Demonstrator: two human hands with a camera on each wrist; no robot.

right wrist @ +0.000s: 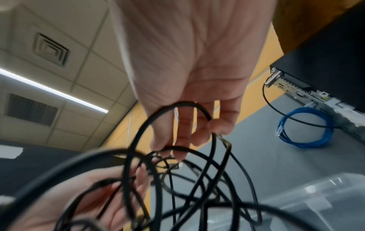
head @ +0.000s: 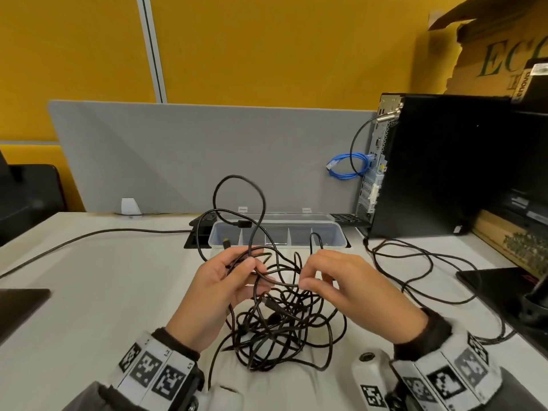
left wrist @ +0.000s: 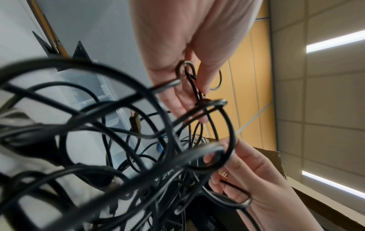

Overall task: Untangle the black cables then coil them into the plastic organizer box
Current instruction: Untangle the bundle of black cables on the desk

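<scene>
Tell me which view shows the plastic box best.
The head view: the plastic box shows whole, open, its dividers visible, behind the cables. The left wrist view shows only a blurred part behind cables; the right wrist view shows only a corner.

My wrists: white bands (head: 154,370) printed with black square markers, labelled L1, L2 on left. Dark fuzzy cuffs (head: 436,330) underneath. Grey sleeves (head: 86,398). White camera housing (head: 369,361) at right wrist.

Left hand (head: 219,280): raised above desk, palm turned inward, fingers curled around black cables (head: 275,318). Right hand (head: 341,280): raised opposite, a strand pinched between thumb and fingertips (right wrist: 182,150).
</scene>
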